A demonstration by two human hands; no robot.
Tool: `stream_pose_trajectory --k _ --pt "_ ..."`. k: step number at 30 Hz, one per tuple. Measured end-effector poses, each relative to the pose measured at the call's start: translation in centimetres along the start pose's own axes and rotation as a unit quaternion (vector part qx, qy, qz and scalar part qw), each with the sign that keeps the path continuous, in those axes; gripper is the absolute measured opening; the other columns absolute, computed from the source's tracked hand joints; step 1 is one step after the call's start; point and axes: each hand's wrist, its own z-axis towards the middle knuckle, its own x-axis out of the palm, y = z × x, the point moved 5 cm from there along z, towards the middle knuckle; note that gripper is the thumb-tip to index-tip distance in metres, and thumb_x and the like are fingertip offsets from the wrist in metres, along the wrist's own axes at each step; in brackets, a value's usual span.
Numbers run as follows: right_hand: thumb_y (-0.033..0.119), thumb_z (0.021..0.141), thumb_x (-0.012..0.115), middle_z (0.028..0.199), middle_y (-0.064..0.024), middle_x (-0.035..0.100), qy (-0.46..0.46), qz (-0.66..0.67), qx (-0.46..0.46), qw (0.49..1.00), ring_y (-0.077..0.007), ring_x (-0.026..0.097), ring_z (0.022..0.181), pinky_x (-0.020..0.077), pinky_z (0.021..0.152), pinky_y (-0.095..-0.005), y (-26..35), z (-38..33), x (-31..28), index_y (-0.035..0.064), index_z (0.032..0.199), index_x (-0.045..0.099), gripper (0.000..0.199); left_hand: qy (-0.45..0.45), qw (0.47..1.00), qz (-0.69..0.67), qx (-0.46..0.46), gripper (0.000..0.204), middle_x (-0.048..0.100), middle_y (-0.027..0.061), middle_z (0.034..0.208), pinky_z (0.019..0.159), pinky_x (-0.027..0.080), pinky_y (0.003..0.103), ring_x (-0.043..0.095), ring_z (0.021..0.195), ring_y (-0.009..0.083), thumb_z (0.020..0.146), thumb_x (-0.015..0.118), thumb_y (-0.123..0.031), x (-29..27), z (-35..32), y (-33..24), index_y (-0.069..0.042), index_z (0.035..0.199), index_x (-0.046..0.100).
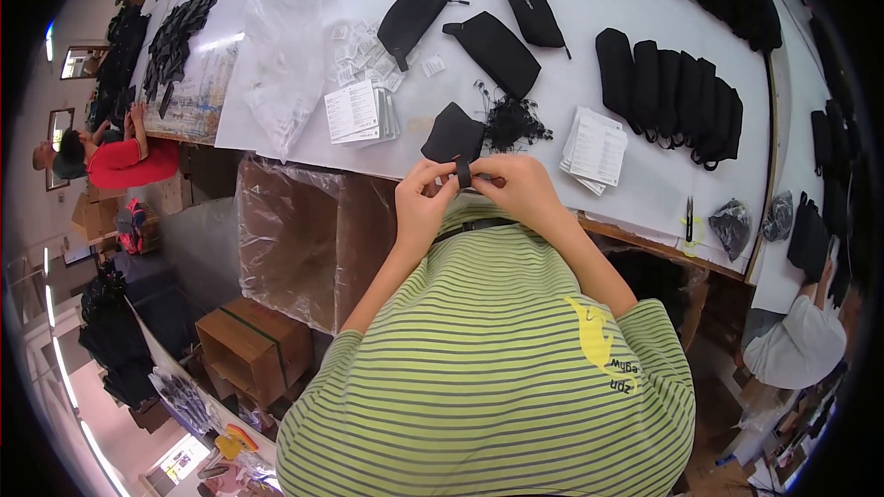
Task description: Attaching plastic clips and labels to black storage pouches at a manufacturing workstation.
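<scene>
At the table's near edge a black fabric pouch (454,132) lies between my hands. Its short black strap (463,172) is pinched from both sides, by my left hand (425,198) and by my right hand (525,189), both with fingers closed. Whether the strap is joined to the pouch I cannot make out. Just beyond my right hand is a tangled heap of small black cords (516,122). Three more black pouches lie farther back, among them a wide one (497,53) and a narrow one (532,7).
Printed white cards are stacked left (353,113) and right (594,149). Small white packets (361,51) and a clear plastic bag (281,64) lie leftward. A row of black pouches (670,92) and thread snips (689,219) are at right. Co-workers (133,161) sit farther off.
</scene>
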Motion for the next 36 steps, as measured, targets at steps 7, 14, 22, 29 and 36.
stream_pose_trajectory --k 7,14,22,29,36 --pt "0.014 0.083 0.065 0.07 0.0 0.058 0.009 0.207 0.175 0.963 -0.0091 0.056 0.062 0.0438 0.059 -0.0258 -0.9 -1.0 -1.0 0.0075 0.092 0.064 0.012 -0.044 0.994 -0.089 0.043 0.009 0.059 0.0012 0.086 0.06 0.041 0.02 0.05 0.066 0.0063 0.081 0.066 -0.004 -0.8 0.0 -1.7 -0.001 0.09 0.063" --pt "0.009 0.085 0.061 0.081 -0.0015 0.062 -0.055 0.44 0.15 0.884 -0.0053 0.051 0.073 0.0338 0.061 -0.0172 0.3 -2.6 -4.8 0.0075 0.093 0.055 0.009 0.092 0.964 -0.241 -0.067 0.008 0.06 0.0017 0.081 0.066 0.041 0.019 0.051 0.07 0.0043 0.087 0.062 -0.005 0.3 -0.9 -4.2 0.0 0.092 0.06" --pt "0.014 0.086 0.065 0.085 -0.0084 0.07 -0.08 0.42 0.157 0.89 -0.0057 0.056 0.059 0.0373 0.049 -0.017 0.1 -2.7 -4.3 0.0039 0.085 0.057 0.013 0.128 0.983 -0.131 0.019 0.006 0.056 -0.0032 0.07 0.06 0.037 0.018 0.044 0.062 0.0024 0.083 0.065 -0.005 2.2 -0.9 -6.0 -0.001 0.086 0.061" --pt "0.015 0.087 0.064 0.082 -0.0066 0.069 -0.056 0.41 0.198 0.888 -0.0054 0.055 0.056 0.0368 0.049 -0.0175 0.4 -3.1 -3.9 0.0032 0.083 0.059 0.013 0.13 0.988 -0.067 0.048 0.005 0.045 -0.0058 0.057 0.058 0.035 0.018 0.037 0.054 0.0014 0.081 0.064 -0.004 2.8 -0.8 -6.7 0.0 0.082 0.061" --pt "0.013 0.085 0.067 0.079 -0.0064 0.067 -0.069 0.421 0.178 0.887 -0.0067 0.055 0.055 0.044 0.051 -0.0192 0.4 -2.9 -4.2 -0.0007 0.082 0.062 0.015 0.123 0.99 -0.061 0.031 0.006 0.042 -0.0058 0.055 0.058 0.035 0.017 0.036 0.054 0.0014 0.08 0.064 -0.003 3.0 -1.0 -6.6 0.0 0.079 0.06"
